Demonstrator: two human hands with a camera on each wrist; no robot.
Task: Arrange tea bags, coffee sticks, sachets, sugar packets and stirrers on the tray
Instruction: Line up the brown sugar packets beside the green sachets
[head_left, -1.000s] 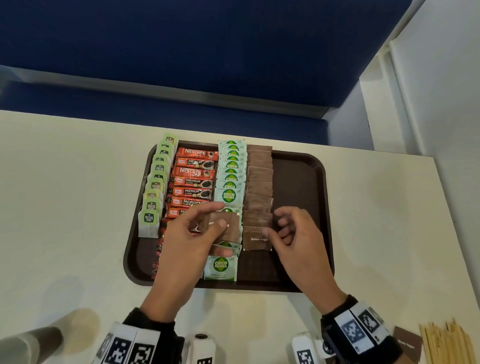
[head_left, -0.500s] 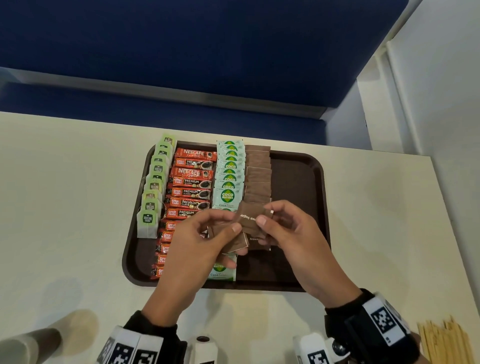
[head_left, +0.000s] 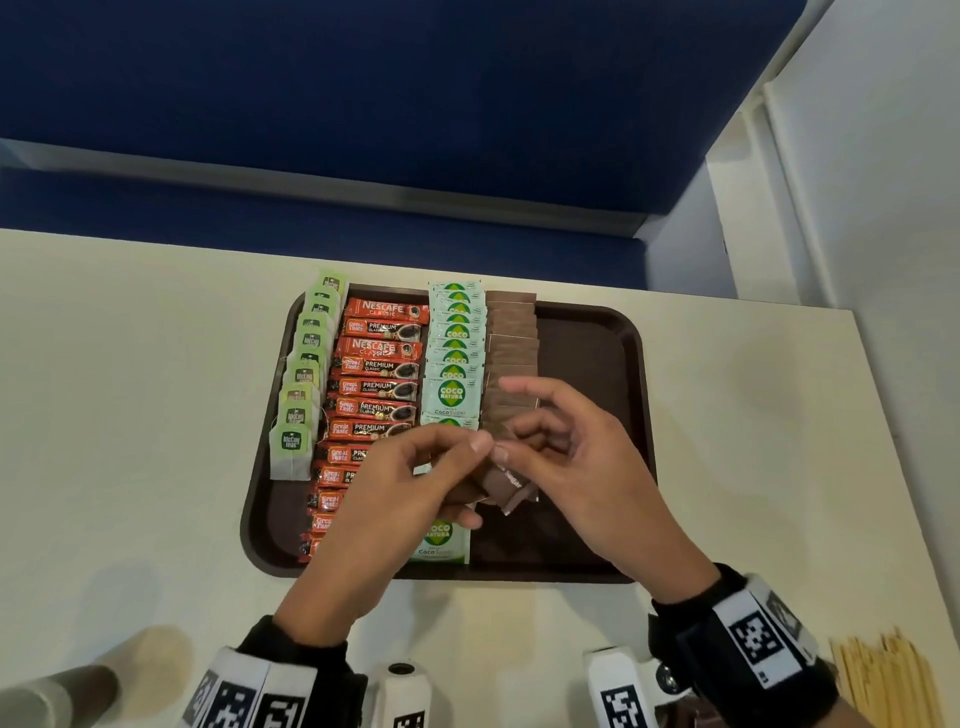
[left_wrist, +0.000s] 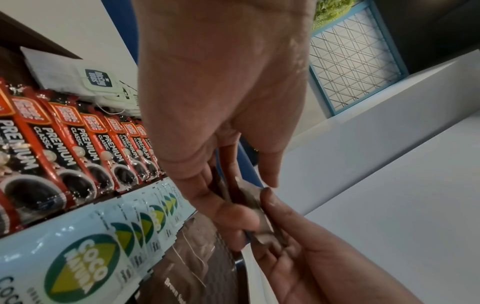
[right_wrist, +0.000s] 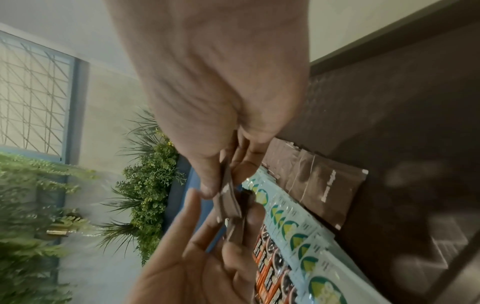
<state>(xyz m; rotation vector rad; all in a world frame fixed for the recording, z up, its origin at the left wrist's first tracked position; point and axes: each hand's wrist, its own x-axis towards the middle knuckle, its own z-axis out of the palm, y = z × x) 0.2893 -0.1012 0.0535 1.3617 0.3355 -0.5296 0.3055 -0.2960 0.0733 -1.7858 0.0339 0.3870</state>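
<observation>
Your left hand (head_left: 395, 499) fans small brown paper sugar packets (head_left: 506, 486) over the dark brown plastic tray (head_left: 587, 343); your right hand (head_left: 587, 467) pinches one, likely for the unfinished column.

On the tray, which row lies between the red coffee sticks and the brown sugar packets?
The row of pale Coco Natura sachets lies between the coffee sticks and the brown sugar packets. The head view shows it best.
</observation>
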